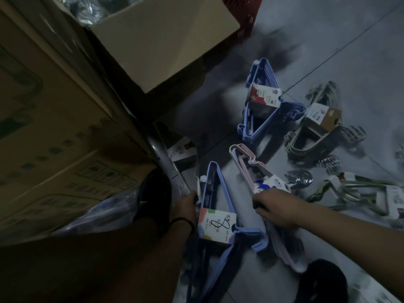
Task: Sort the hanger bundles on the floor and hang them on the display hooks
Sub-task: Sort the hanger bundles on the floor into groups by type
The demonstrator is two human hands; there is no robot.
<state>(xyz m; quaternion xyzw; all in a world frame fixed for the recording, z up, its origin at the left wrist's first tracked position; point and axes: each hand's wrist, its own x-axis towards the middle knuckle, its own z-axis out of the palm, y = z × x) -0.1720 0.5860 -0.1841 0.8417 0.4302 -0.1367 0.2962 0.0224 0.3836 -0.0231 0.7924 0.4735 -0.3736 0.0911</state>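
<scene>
Tiled floor (328, 51) — right fingers (259, 204) round pink bundle (241, 157)

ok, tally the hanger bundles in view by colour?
Blue plastic hanger bundles: 2
Pink plastic hanger bundle, gripped by the right hand: 1
Olive plastic hanger bundle: 1
Green hanger bundle: 1
Grey hanger bundle, against the brown cardboard box: 1
Total: 6

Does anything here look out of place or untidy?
Yes. Hanger bundles lie scattered at different angles on the floor: far blue bundle, olive bundle, green bundle. The right hand grips a pink bundle.
</scene>
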